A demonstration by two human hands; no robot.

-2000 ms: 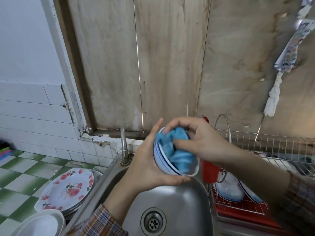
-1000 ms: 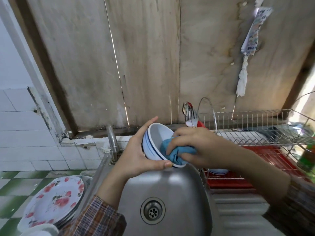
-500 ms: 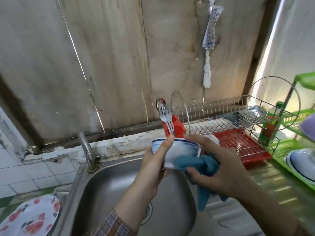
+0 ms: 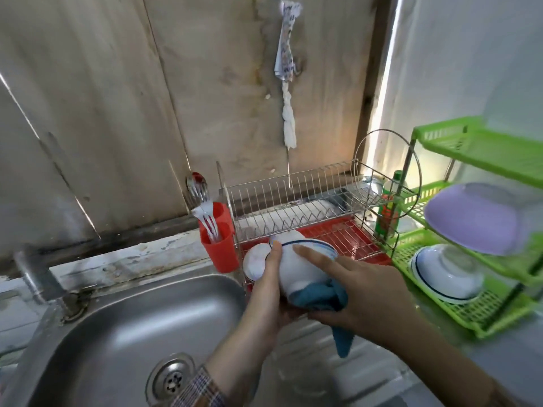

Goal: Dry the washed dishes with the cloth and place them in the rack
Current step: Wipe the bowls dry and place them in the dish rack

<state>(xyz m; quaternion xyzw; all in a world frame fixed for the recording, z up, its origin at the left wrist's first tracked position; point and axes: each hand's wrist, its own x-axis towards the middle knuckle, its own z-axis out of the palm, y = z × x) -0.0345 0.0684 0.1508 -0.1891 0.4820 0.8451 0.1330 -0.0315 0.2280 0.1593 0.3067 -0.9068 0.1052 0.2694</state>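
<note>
From the head camera, the left hand [image 4: 269, 292] grasps a white bowl [image 4: 302, 267] with a blue line round its rim, the thumb lying up its side to the rim and the fingers underneath. The bowl is tipped, its mouth turned to the far side, and is held just right of the sink [image 4: 123, 327], in front of the near left corner of the wire rack [image 4: 308, 198]. The right hand [image 4: 370, 301] clasps a blue cloth [image 4: 321, 298] against the bowl's base, forefinger stretched along the bowl's wall; one end of the cloth hangs down below the hand. Just behind the left hand, another white dish [image 4: 254, 264] stands in the rack's near left corner, partly hidden. The rack stands on a red tray [image 4: 349, 233]; a red cup [image 4: 219, 239] of cutlery [image 4: 199, 189] hangs at its left end. Right of the rack are a green bottle [image 4: 389, 207] and a green shelf [image 4: 482, 312], which holds a purple bowl [image 4: 473, 218] and, on a lower tier, an upturned white bowl [image 4: 446, 273]. A tap [image 4: 35, 274] rises at far left, and a knotted rag [image 4: 286, 71] hangs on the wall.
</note>
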